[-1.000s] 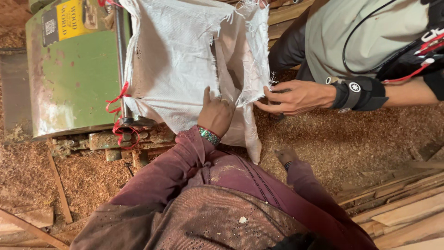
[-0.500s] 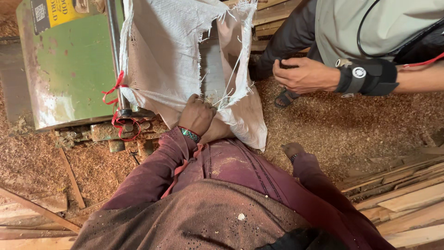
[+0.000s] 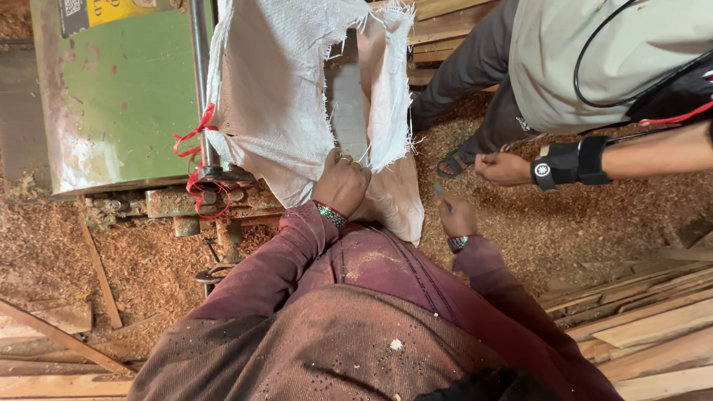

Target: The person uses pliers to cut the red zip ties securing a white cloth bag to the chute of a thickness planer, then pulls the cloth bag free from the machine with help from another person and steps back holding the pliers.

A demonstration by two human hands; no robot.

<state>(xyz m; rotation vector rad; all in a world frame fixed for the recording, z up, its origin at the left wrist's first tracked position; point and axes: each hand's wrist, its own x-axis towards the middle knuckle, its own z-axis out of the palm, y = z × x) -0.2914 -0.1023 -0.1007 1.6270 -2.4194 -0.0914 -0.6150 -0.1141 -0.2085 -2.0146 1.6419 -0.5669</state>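
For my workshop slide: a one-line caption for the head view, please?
Left hand grips a white woven sack beside a green machine; right hand hovers over sawdust.

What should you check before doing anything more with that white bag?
1. Left hand gripping the white woven sack: ok, fingers closed on its frayed edge.
2. Right hand free: cannot tell, something small seems pinched in it.
3. Sack mouth open: ok, gaping wide.
4. Sack tied to the green machine: ok, red string knotted at the pole.
5. Other person's hand away from the sack: ok, apart.
6. Footing: not ok, sawdust everywhere.
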